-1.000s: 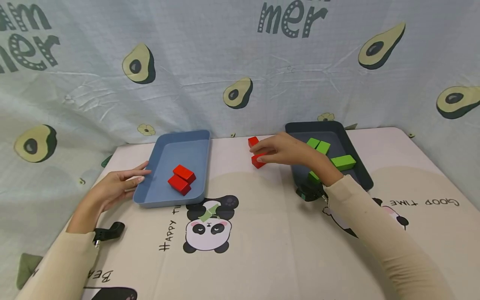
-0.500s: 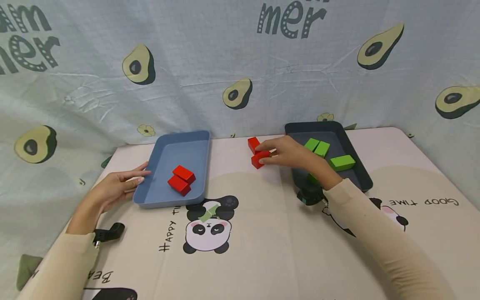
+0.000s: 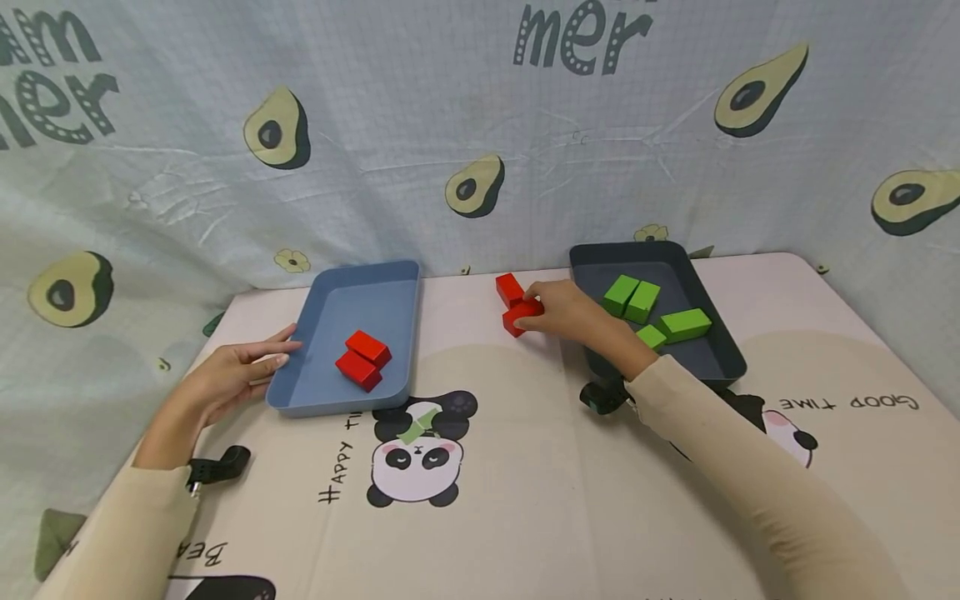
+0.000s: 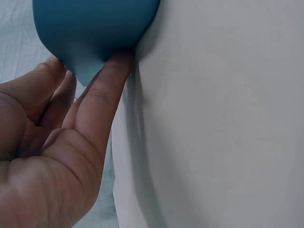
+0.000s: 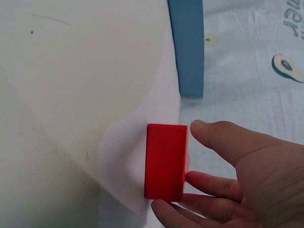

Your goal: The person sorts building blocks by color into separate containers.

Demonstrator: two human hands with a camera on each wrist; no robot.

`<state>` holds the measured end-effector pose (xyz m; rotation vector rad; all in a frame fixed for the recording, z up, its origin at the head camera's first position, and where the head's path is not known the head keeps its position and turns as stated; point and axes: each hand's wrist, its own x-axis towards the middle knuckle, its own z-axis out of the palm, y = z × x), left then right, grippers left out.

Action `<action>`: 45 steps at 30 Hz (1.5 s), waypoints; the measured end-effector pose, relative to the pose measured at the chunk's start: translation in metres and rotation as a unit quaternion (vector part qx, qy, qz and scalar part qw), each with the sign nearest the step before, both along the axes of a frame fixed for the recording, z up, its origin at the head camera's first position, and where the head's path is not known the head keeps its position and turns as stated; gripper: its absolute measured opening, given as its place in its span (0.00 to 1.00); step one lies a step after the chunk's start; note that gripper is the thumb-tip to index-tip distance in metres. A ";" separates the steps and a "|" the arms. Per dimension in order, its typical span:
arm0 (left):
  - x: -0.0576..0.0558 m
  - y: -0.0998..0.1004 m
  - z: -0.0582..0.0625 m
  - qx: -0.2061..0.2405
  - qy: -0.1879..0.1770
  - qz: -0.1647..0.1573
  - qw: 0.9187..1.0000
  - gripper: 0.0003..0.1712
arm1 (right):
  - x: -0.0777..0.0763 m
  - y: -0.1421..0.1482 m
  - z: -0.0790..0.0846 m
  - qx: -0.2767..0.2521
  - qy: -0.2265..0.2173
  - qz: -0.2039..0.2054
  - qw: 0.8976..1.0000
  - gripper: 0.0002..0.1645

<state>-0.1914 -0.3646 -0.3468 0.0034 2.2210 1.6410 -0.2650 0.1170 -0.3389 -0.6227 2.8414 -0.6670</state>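
My right hand [image 3: 573,312] holds a red block [image 3: 522,317] on the table, its thumb on the near side and fingers behind. In the right wrist view, fingers touch that red block [image 5: 165,162] at its side and lower end. A second red block [image 3: 509,289] lies just behind it. At the left, my left hand [image 3: 232,375] rests with loose, fairly straight fingers against the side of a blue tray [image 3: 352,292]. The left wrist view shows a finger touching the outside of that tray [image 4: 95,28]. Two more red blocks [image 3: 363,359] lie side by side in the tray.
A dark grey tray [image 3: 716,333] with several green blocks [image 3: 686,325] stands at the right, partly under my right forearm. A patterned curtain [image 3: 375,167] hangs behind the table. A printed panda [image 3: 417,467] marks the tablecloth [image 3: 510,467].
My right hand's fingers have drawn back from above the two red blocks and closed in on the nearer one. More of the green blocks now show. The left hand has stayed put.
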 end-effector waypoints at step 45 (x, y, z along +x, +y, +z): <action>0.002 0.003 0.002 0.027 -0.008 0.014 1.000 0.29 | -0.001 0.000 -0.011 -0.074 -0.146 0.193 0.968 0.40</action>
